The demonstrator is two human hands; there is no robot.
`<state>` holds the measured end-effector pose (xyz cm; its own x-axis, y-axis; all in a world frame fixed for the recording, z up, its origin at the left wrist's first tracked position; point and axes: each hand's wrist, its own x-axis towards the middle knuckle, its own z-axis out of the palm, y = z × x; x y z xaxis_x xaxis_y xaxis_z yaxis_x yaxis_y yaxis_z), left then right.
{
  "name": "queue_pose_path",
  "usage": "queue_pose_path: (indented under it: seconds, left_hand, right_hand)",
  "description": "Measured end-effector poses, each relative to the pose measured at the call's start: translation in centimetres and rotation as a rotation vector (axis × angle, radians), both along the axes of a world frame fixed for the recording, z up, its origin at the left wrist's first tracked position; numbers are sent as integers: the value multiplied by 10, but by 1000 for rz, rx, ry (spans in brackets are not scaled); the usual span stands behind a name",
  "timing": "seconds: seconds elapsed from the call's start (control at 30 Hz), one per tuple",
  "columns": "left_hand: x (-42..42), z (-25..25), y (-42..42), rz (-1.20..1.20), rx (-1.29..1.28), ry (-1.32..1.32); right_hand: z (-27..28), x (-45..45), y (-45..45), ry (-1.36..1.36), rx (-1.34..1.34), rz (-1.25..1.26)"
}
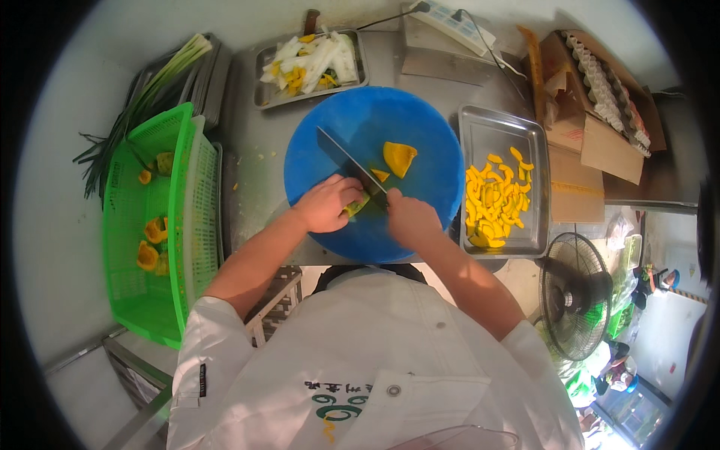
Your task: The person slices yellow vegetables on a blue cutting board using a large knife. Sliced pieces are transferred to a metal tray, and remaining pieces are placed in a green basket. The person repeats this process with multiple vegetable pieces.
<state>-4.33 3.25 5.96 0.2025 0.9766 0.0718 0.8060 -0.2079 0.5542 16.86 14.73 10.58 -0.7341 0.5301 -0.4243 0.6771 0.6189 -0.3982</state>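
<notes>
A round blue cutting board (332,135) lies before me on the metal table. My right hand (413,219) grips the handle of a cleaver-like kitchen knife (351,163), its blade slanting up to the left. Curled over a green-skinned piece of pumpkin (356,206), my left hand (329,203) pins it to the board beside the blade. Fingers and blade hide part of that piece. Beyond the knife rest a larger pumpkin wedge (399,159) and a small pumpkin piece (381,175).
Right of the board, a metal tray (503,124) holds pumpkin slices (495,202). Another tray (264,102) carries pale scraps behind it. At left stands a green plastic basket (180,225) with pumpkin pieces; scallions (163,84) lie beyond. A cardboard box (613,146), power strip (450,25) and fan (574,298) are nearby.
</notes>
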Motion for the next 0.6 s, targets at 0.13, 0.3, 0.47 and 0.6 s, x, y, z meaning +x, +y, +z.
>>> queue_pose_path:
  seconds: [0.13, 0.3, 0.47, 0.6]
  left_hand:
    - [-16, 29, -5, -162, -69, 337]
    - [-21, 31, 5, -113, -252, 560]
    - [14, 45, 17, 230, -537, 513]
    - [28, 23, 1, 425, -130, 288]
  right_hand:
    - [-1, 44, 13, 51, -45, -79]
    - [-16, 88, 8, 81, -45, -169]
    - [-14, 93, -8, 92, -47, -170]
    - [6, 84, -24, 53, -22, -132]
